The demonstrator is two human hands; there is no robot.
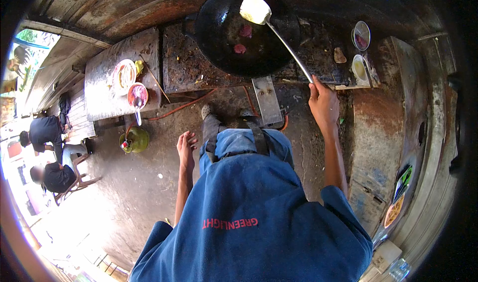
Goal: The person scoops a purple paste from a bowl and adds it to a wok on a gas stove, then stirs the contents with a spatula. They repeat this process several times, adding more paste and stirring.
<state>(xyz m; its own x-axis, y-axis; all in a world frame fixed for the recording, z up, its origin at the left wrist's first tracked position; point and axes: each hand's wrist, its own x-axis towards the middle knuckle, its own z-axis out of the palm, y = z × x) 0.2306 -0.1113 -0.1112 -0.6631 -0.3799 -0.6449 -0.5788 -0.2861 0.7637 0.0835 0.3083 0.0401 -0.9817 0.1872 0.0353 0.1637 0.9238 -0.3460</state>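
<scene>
My right hand grips the end of a long metal handle belonging to a wok spatula. Its broad pale blade is raised over a large black wok, toward the far side. Two small reddish-pink pieces of food lie in the wok's dark bottom; oil there is hard to make out. My left hand hangs beside my left hip with loosely bent fingers and nothing in it. The wok sits on a grimy, soot-stained cooking bench.
On a side table at left are a plate of food and a bowl of reddish mixture with a spoon. A green gas cylinder and orange hose are below. Two bowls stand right. Two people are far left.
</scene>
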